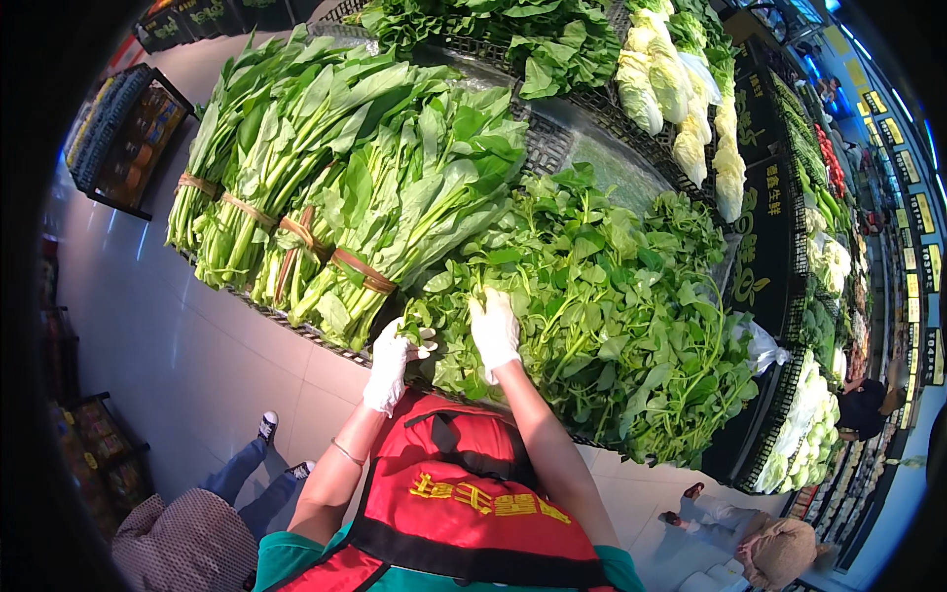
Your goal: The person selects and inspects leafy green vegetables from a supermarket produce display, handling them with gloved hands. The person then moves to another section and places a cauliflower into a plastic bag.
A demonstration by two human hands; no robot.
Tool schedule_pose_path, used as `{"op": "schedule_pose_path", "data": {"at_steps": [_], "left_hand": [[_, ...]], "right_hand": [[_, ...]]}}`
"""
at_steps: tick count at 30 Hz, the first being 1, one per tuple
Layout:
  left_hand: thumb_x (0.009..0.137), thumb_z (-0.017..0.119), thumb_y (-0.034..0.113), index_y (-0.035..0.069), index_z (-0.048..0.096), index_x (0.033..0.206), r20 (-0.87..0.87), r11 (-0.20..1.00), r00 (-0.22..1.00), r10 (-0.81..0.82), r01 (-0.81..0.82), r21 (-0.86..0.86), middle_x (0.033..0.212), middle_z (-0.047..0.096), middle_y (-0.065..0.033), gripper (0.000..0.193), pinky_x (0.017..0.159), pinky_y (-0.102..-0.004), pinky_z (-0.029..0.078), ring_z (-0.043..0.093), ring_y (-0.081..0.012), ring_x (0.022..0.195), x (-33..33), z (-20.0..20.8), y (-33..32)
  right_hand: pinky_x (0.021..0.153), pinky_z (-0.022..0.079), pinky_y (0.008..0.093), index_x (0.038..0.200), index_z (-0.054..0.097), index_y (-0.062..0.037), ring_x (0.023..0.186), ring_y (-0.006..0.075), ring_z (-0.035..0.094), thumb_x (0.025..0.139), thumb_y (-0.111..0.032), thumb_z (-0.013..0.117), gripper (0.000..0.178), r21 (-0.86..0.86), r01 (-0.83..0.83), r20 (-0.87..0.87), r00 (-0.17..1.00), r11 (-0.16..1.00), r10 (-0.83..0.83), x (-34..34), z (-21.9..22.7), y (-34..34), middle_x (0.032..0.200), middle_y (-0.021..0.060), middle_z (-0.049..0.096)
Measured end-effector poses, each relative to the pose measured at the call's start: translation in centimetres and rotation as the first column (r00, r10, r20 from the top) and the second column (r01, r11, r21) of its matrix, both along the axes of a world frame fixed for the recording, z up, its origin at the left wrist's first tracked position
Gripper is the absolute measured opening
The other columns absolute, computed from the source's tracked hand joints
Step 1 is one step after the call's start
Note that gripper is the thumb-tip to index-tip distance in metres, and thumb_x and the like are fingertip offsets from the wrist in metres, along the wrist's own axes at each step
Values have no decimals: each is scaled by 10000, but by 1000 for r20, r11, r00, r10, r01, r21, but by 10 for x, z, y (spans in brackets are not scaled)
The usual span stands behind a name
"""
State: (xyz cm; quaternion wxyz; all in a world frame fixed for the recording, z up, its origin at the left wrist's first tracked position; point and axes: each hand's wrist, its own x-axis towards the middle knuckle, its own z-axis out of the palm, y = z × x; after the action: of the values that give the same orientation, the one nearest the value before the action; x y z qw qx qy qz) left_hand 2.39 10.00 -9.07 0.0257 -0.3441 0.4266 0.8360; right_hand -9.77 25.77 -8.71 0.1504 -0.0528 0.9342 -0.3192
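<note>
A loose heap of leafy greens (pixel 612 296) with small rounded leaves and thin stems spreads in front of me. At its left end, my left hand (pixel 393 363), in a white glove, has its fingers curled around a few leafy stems. My right hand (pixel 494 331), also gloved in white, lies just to the right; its fingers are pressed together on stems in the heap, with the tips partly hidden among leaves. Left of my hands lie several bundles of long-leaf greens (pixel 360 187), tied with brown bands (pixel 363 271) around their stems.
Black crates (pixel 545 143) hold the greens. Pale cabbages (pixel 656 89) and darker leaves (pixel 567 49) sit farther back. A white plastic bag (pixel 762 345) hangs at the right. People stand at lower left (pixel 187 538) and lower right (pixel 774 548). Another display rack (pixel 128 138) stands at far left.
</note>
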Motion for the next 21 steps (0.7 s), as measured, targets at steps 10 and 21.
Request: {"op": "schedule_pose_path", "data": {"at_steps": [10,21], "left_hand": [[1019,479,351,73,579,982,24,999,999,39,-38,-26,948,702,-143,298,689,-321,522,680,-225,791,16,-6,-10],[1018,514,279,70,568,1014,37,999,999,-24,25,-48,961,703,-134,216,705,-334,542,691,-222,809,-1,14,1]], "right_hand": [[481,327,229,1038,662,-30,542,46,399,858,-107,700,200,-542,265,333,939,798,-86,12,12,11,714,-29,559],[670,501,277,1028,660,3,734,113,625,866,-66,718,185,-291,158,37,987,944,-154,69,118,71,813,86,680]]}}
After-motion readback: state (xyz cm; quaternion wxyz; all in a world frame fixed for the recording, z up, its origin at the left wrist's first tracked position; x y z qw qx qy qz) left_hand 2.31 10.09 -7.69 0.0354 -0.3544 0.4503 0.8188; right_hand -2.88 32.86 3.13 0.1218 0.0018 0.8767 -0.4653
